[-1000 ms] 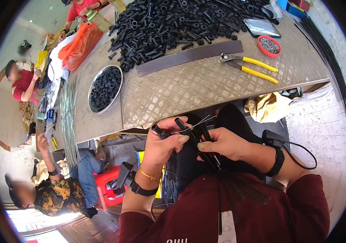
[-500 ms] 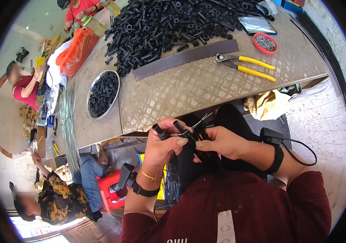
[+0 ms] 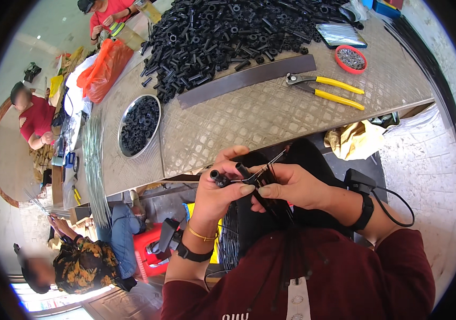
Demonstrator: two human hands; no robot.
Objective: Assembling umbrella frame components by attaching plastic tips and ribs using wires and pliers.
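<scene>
Just beyond my lap, my left hand (image 3: 220, 188) is closed around short black plastic tubes (image 3: 220, 179), with two of their ends standing up from the fingers. My right hand (image 3: 298, 186) pinches a bundle of thin dark strands (image 3: 278, 209) close against it, the two thumbs nearly touching. Thin silvery wires (image 3: 273, 160) stick up between the hands, slanting to the far right. Below the right fingers the strands fan out over my dark red shirt, some with small dark tips. The fingers partly hide where wires and tubes meet.
On the table (image 3: 206, 144) lie a heap of black plastic parts (image 3: 222, 42), yellow-handled pincers (image 3: 334, 93), a dark flat strip (image 3: 249, 80), a metal bowl of small black pieces (image 3: 140, 125) and a red dish of metal bits (image 3: 350, 58). Several other people sit at left.
My left hand's fingers have opened out a little at the far side, and the tubes have shifted slightly right. My right hand keeps its pinch. More strands show across my shirt.
</scene>
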